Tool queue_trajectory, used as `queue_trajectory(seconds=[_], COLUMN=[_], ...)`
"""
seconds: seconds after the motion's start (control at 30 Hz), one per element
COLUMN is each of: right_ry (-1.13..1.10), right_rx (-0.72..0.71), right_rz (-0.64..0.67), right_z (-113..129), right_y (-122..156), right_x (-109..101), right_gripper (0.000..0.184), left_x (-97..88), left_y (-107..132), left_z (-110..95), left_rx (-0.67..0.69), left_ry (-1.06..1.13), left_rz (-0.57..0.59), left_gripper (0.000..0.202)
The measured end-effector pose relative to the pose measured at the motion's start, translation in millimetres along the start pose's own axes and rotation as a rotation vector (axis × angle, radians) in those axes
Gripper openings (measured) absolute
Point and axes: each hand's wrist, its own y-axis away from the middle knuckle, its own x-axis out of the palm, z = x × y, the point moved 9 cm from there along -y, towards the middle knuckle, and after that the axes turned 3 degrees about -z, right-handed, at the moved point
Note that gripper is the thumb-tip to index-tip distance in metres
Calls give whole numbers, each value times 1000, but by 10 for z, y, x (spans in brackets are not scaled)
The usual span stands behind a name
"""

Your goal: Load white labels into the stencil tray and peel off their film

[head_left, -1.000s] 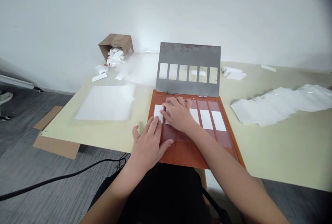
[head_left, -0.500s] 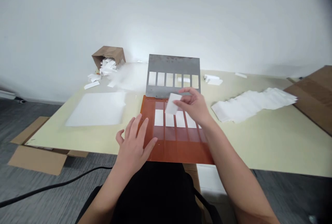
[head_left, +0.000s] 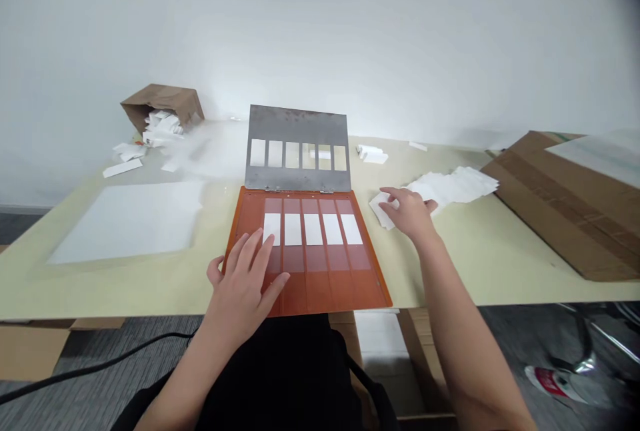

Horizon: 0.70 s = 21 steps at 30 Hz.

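Note:
My left hand (head_left: 246,279) rests with its fingers spread over the left side of an orange hinged frame (head_left: 320,294). Its fingertips are close to the leftmost of several white cards (head_left: 313,229), which lie in a row over clear strips in the frame's slots. To the right of the frame, my right hand (head_left: 411,213) is over the near end of a fanned-out row of thin white sheets (head_left: 450,184). Its thumb and index finger are apart, with white sheets beneath them. Whether the fingertips touch the sheets, I cannot tell.
The frame's grey metal lid (head_left: 299,118), with a row of windows, stands raised behind it. A white sheet (head_left: 127,218) lies at left, before an open cardboard box (head_left: 193,103) spilling white scraps. A larger cardboard box (head_left: 565,204) sits at right. Small white pieces (head_left: 371,154) lie beyond the frame.
My right hand has moved from above the frame to the fanned sheets at the right; the white card it held no longer shows there. My left hand stays by the frame. The view has turned right.

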Motion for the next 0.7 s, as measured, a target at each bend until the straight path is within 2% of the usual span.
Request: queue_trajectory(seconds=[0.1, 0.2, 0.33, 0.43, 0.57, 0.7], right_ry=[61, 81, -9, -142, -241, -213], right_rx=[-46, -101, -266, -432, -590, -733], right_rz=[-25, -46, -82, 64, 326, 498], right_z=[58, 166, 598, 1111, 1765, 2171], right_y=[37, 88, 157, 221, 354, 563], right_x=[24, 1, -67, 42, 332, 688], right_gripper=[37, 34, 28, 24, 17, 16], left_x=[-16, -14, 14, 31, 1, -88], left_y=[1, 9, -31, -89, -127, -87], left_z=[4, 9, 8, 21, 95, 103], left_rx=[-23, -37, -22, -11, -40, -2], left_ry=[5, 6, 10, 14, 26, 68], left_rz=[-14, -7, 24, 49, 47, 1], left_gripper=[51, 47, 40, 36, 30, 24])
